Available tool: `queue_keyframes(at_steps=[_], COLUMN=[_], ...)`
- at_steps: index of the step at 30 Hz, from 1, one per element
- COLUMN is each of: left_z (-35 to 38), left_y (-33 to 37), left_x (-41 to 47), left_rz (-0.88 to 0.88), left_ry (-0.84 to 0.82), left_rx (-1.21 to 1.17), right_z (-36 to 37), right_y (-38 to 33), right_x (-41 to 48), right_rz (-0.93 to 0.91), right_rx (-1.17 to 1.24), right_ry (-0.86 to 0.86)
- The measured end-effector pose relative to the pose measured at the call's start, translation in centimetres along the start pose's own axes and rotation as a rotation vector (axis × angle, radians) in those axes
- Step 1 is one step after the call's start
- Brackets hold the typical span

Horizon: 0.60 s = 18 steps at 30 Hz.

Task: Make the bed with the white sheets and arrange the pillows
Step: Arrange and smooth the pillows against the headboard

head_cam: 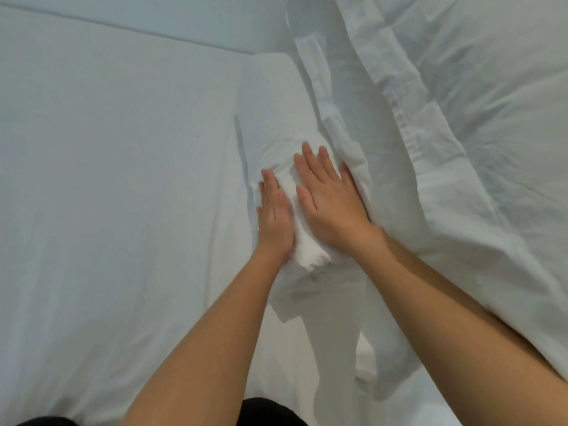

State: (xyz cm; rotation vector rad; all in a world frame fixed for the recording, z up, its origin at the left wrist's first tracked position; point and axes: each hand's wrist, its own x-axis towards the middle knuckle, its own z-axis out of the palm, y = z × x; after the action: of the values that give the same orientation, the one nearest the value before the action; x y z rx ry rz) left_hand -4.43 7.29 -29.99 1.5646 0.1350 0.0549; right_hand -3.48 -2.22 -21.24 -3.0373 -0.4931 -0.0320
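Nearest to us, a strip of dark clothing [270, 410] shows at the bottom edge, and both our bare forearms reach forward from it, converging toward the middle of the bed.

Our left hand [275, 213] is turned partly on its edge, fingers straight and together, pressed against the left side of a bunched fold [310, 250] of white cloth. Our right hand [330, 201] lies flat, palm down, fingers straight and slightly spread, on the right side of the same fold. Its little-finger side touches the stitched border [402, 112] of the pillow [479, 96]. Neither hand curls round anything. Both are wide and flat, squeezing and pressing the fold between them.

The white sheet [107, 195] spreads out to the left of our hands, lying smooth with only faint creases, so we judge that part largely done. The fold under our palms is the one rumpled spot, and we take the step in hand to be flattening or tucking it.

To the right and beyond, the pillow sits puffed and creased, slumped at an angle with its border trailing down beside the fold. We judge that it is yet to be arranged. We cannot tell whether there is more than one pillow there. Farthest off, the bed's far edge [123, 27] runs across the top left.
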Motion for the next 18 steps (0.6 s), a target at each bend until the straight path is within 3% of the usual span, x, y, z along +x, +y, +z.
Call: queue_keyframes(at_steps=[5,8,11,18], left_z=[0.2,-0.1,-0.4,-0.8], left_y=[0.6,0.0,-0.8,-1.8], left_x=[2.6,3.5,3.6,6.4], left_rz=[0.034,-0.031,0.002,-0.011], left_ry=[-0.034,0.044,-0.011,-0.051], left_rx=[0.011,-0.011,-0.020,-0.134], right_z=[-0.4,-0.3,-0.2,0.2], right_y=[0.2,0.4,0.4,-0.6], right_x=[2.9,4.3,5.6,8.7], right_rz=[-0.017,0.016,-0.006,-0.023], right_rx=[-0.041,-0.007,-0.041,-0.058], right_ry=[-0.063,-0.063,-0.141,-0.147])
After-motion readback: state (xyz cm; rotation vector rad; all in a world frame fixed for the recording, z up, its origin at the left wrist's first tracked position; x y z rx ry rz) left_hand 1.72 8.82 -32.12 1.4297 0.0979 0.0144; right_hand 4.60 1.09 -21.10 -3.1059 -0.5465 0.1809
